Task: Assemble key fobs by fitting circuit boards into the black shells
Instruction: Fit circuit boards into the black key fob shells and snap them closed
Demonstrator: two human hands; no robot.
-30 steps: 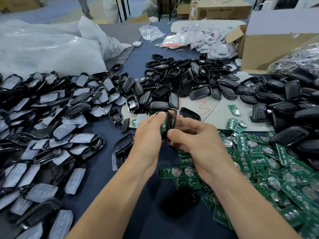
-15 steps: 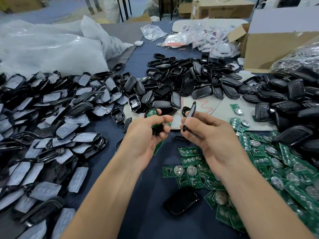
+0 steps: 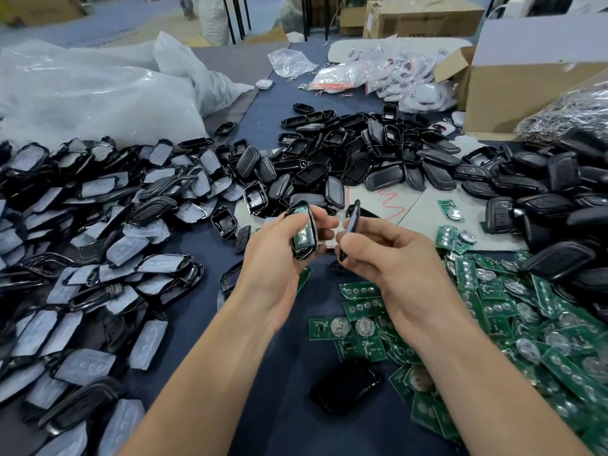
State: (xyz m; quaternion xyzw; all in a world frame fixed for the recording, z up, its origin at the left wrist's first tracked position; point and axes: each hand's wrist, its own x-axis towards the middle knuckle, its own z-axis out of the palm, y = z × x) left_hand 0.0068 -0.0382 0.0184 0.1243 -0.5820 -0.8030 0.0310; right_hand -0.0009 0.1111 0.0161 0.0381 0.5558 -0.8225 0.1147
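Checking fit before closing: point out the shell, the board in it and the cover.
shell (image 3: 315, 230): head view, its right rim.
board (image 3: 301, 237): head view, green face inside the shell.
cover (image 3: 352, 222): head view, upper half, seen edge-on.

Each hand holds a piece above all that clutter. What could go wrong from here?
1. The board in the shell that the left hand holds may sit askew. Pressing the cover on could then jam or crack it.
2. The right hand only pinches the cover, edge-on. It could slip and drop among the loose boards below.
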